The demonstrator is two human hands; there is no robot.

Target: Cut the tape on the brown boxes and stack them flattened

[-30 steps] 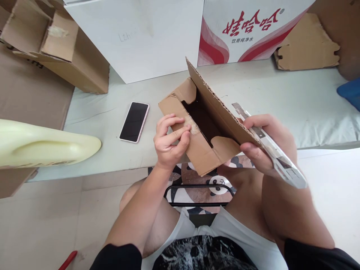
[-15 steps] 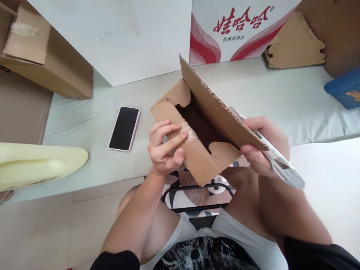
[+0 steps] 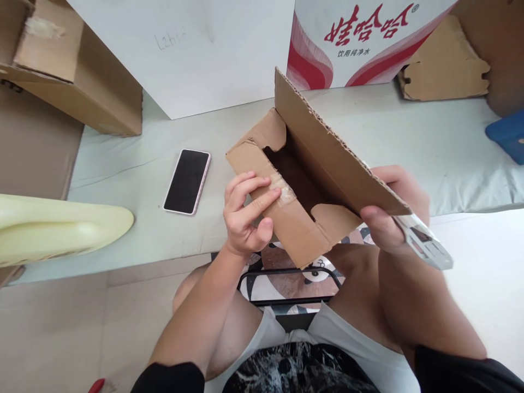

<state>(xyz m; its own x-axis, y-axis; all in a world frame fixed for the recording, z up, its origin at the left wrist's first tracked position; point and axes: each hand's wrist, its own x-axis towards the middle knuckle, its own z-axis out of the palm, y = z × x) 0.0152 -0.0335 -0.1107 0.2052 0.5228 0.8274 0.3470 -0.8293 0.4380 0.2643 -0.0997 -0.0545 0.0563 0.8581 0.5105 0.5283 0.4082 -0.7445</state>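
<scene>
A small brown cardboard box is tilted above my lap, its lid flap raised and its dark inside partly showing. My left hand steadies the near left side, fingers bent against a strip of clear tape and thumb low by the edge. On the other side, my right hand pinches the lid's lower corner, thumb on the inner face and fingers behind. A flat whitish-grey strip with slots is also in that hand, pressed behind the lid. Its kind is unclear, and the lid hides much of it.
On the cloth-covered bench lies a phone. A large white carton stands behind, with brown boxes at left and a cardboard piece at right. A pale yellow object juts in from the left; a blue item is far right.
The view has shifted slightly. The lid has tipped a little toward my right hand and now covers more of the whitish strip. My left hand keeps its place on the box.
</scene>
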